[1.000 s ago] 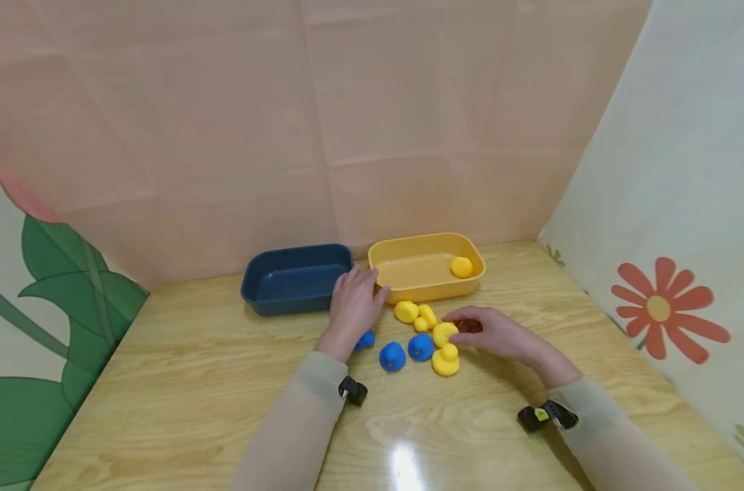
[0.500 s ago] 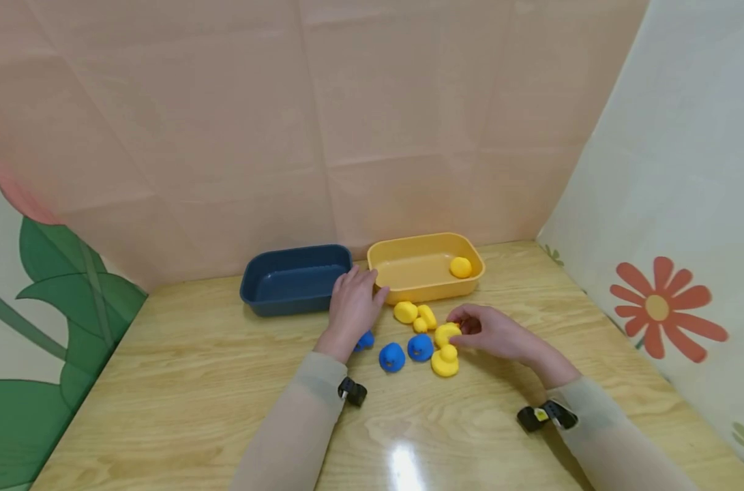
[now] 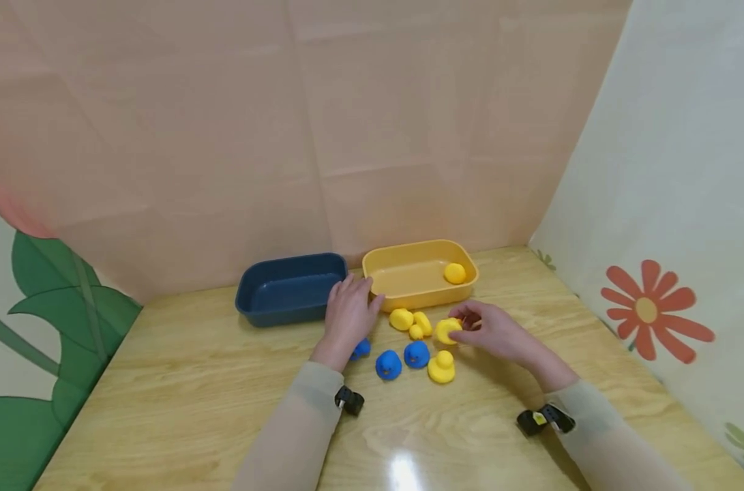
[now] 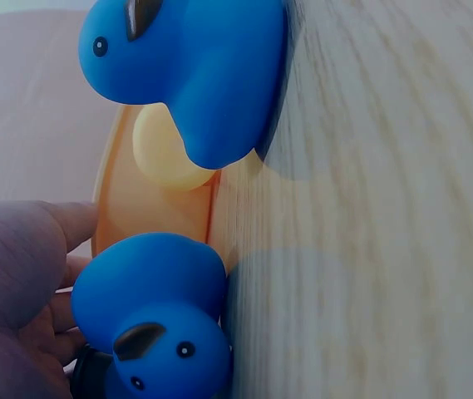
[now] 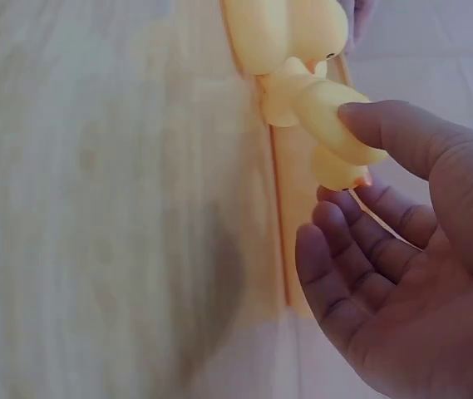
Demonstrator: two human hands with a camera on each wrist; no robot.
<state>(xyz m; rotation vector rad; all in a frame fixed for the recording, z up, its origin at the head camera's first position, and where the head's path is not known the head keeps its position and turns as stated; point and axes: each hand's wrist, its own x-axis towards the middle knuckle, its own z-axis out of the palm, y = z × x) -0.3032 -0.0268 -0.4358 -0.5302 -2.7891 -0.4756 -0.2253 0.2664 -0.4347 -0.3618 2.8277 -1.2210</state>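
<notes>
My right hand (image 3: 491, 331) pinches a yellow toy duck (image 3: 447, 331) between thumb and fingers. The right wrist view shows the thumb on the base of this duck (image 5: 332, 116), which is tipped over. My left hand (image 3: 350, 312) lies palm down by the near left corner of the yellow tray (image 3: 423, 298), fingers extended, holding nothing visible. A blue toy duck (image 4: 149, 283) stands beside it, partly covered by the left wrist in the head view. Two more blue ducks (image 3: 388, 365) and an upright yellow duck (image 3: 442, 368) stand nearer me.
Left of the yellow tray stands a navy tray (image 3: 286, 316). One yellow duck (image 3: 454, 273) lies in the yellow tray's right end. More yellow ducks (image 3: 401, 319) sit before that tray. A pink sheet (image 3: 322, 136) hangs behind the wooden table (image 3: 181, 382).
The right hand has closed on the yellow duck and moved it slightly away from the upright yellow one. The left hand stays by the trays. The head view has tilted slightly.
</notes>
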